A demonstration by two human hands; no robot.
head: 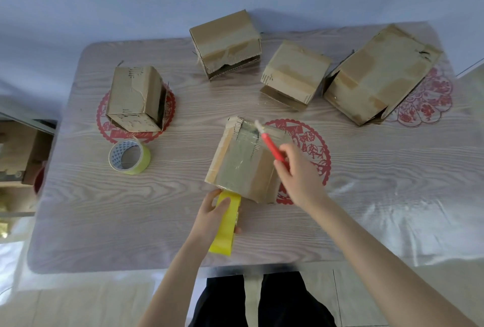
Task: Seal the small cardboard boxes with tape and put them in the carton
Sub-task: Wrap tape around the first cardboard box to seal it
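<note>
Left hand point(214, 211) grips the yellow tape roll point(225, 232) at the near edge of the taped small box point(243, 166) mid-worktop point(131, 221). Right hand point(298, 172) clutches a red cutter point(269, 143), its tip over the box's far end. Around them: spare tape roll point(129, 156) and left box point(136, 98), back box point(225, 43), middle box point(294, 75), and larger box point(379, 75) far right.

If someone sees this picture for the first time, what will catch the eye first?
The eye goes first to the box in the middle of the table, with shiny tape along its top. The right hand holds a red cutter over its far end, and the left hand grips a yellow tape roll at its near edge. A second roll lies to the left.
</note>
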